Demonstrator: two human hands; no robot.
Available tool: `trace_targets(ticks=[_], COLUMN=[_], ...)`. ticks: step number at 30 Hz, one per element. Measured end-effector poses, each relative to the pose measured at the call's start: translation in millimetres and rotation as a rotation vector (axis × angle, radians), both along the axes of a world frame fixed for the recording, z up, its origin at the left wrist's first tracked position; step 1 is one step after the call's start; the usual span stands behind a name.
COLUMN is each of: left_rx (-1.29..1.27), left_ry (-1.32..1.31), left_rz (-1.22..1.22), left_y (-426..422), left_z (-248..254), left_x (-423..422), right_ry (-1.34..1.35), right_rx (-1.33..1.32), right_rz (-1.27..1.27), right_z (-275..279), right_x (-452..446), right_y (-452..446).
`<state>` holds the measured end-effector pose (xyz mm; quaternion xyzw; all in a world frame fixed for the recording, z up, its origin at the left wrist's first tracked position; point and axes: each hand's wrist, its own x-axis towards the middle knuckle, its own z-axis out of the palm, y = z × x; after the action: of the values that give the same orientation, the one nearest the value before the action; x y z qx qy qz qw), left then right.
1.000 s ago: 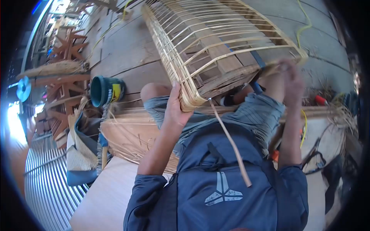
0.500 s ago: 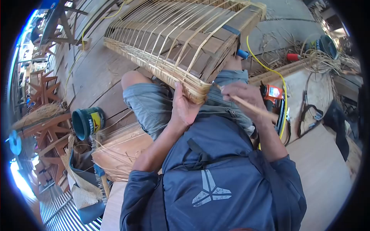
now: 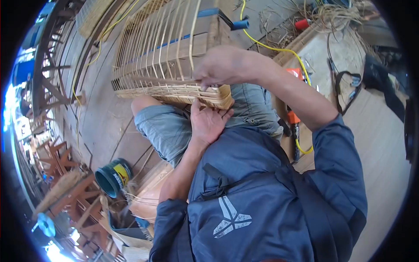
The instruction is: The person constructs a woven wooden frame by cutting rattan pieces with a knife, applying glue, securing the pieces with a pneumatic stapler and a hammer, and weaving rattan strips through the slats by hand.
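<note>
A partly woven rattan basket lies across my lap, its upright stakes standing around a wooden block form. My left hand supports its near corner from below, palm up, with the thumb pressed on the woven band. Over the same corner, my right hand is closed round a wooden stick. The stick points left across the stakes, just above the weave, and is blurred; its other end is hidden by the hand. A blue strap runs over the form to a blue tube.
A green bucket lies tipped at left. To my right are an orange tool, a yellow hose and a black strap. Loose rattan strands and a red cylinder lie at the far right.
My right hand has moved left and up over the basket corner, swinging the stick from pointing right to pointing left. The basket has turned slightly; my left hand stays at its corner.
</note>
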<state>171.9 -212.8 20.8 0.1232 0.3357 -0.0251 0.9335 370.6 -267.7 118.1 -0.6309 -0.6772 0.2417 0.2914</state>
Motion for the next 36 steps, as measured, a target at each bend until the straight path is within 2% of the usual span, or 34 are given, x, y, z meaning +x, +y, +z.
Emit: trace_targets(ticks=[2,6,10,12,13,15,16,17,18,19,20,21,22,24,27,31,33,34,36], left_rx=[-0.109,-0.111,0.051,0.528,0.812,1.539,1.548,1.760,1.944,1.942,2.083,2.216,2.212,2.433,2.279,2.224,2.053,2.051,1.369], left_ry=[-0.131,-0.165,-0.044,0.189,0.234,0.286,0.277,0.064,-0.157,-0.161,-0.340,-0.536,-0.547,-0.665,-0.754,-0.889,-0.870,-0.882,-0.720], left_rz=[0.018,-0.062,-0.137,-0.678,-0.786,-0.765,-0.777,-0.602,-0.407,-0.418,-0.476,-0.524,-0.532,-0.545,-0.448,-0.553,-0.563,-0.582,-0.401], left_y=[2,1,4,19,22,15,20,28,32,31,29,27,22,12,6,10,7,8,12], left_z=[7,17,23,37,52,94,92,87,83,83,84,86,89,95,93,96,103,100,87], left_x=[10,32,42,42,40,51,52,53,55,56,61,69,74,81,95,104,99,94,84], right_ry=[-0.059,-0.065,0.025,0.059,0.122,0.195,0.271,0.345,0.347,0.239,0.127,0.345,0.346,0.058,0.043,0.059,0.087,0.111,0.101], right_rx=[-0.031,-0.039,-0.024,0.020,0.053,0.091,0.202,0.314,0.317,0.293,0.269,0.168,0.168,0.229,0.282,0.278,0.304,0.327,0.330], right_rz=[-0.027,-0.073,-0.189,-0.240,-0.323,-0.424,-0.580,-0.733,-0.741,-0.788,-0.839,-0.870,-0.881,-0.987,-1.035,-1.040,-1.056,-1.056,-1.056], right_z=[11,20,12,4,2,-1,-4,-7,-21,-48,-70,-79,-88,-106,-116,-121,-115,-112,-111], right_x=[2,20,25,21,14,3,1,-1,-6,-17,-27,-41,-50,-65,-71,-74,-76,-77,-79], right_y=[7,2,-19,-31,-39,-58,-72,-84,-91,-96,-97,-94,-90,-77,-69,-68,-68,-68,-69])
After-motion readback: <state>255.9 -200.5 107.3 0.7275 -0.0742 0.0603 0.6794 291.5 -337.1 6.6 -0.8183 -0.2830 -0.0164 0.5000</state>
